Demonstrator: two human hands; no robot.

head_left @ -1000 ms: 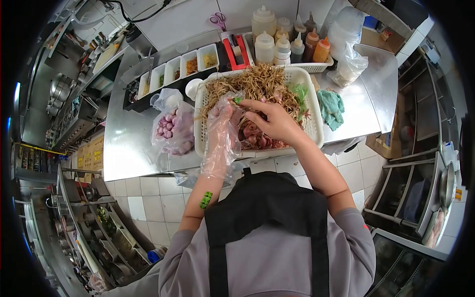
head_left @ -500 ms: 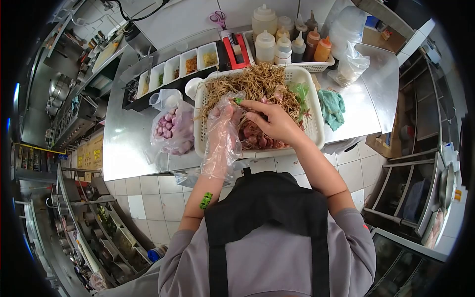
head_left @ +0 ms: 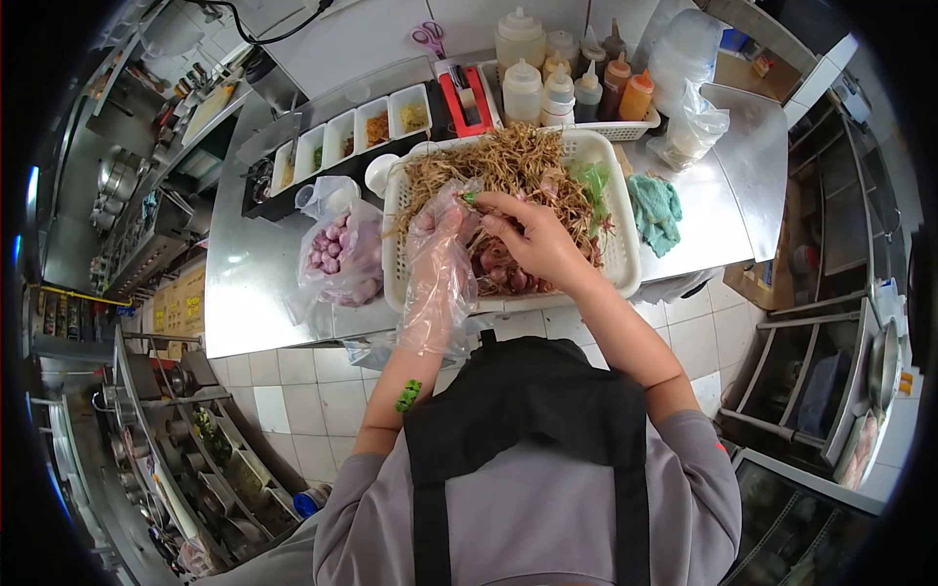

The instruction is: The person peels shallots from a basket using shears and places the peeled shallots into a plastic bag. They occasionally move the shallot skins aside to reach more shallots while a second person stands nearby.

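Observation:
My left hand (head_left: 440, 230), in a loose clear plastic glove, is curled closed above the left part of a white basket (head_left: 393, 264). Against its fingertips works my right hand (head_left: 526, 232), bare, with thumb and index finger pinched together. A small bright green piece (head_left: 468, 197) shows where the fingers meet; I cannot tell what either hand grips. Dry brown stalks (head_left: 489, 156) fill the back of the basket. Reddish shallots (head_left: 508, 276) lie in its front part, below my right hand. To the left, a clear plastic bag (head_left: 363, 256) holds peeled purple shallots (head_left: 329, 246).
The basket stands on a steel table (head_left: 254, 283). Behind it are seasoning containers (head_left: 342, 132), a red holder (head_left: 467, 98), purple-handled scissors (head_left: 428, 37) and sauce bottles (head_left: 523, 93). A green cloth (head_left: 655, 213) lies on the right, near a tied plastic bag (head_left: 694, 127).
My right hand has shifted slightly down and left, its fingers still meeting the left hand's fingertips. The left hand stays nearly in place.

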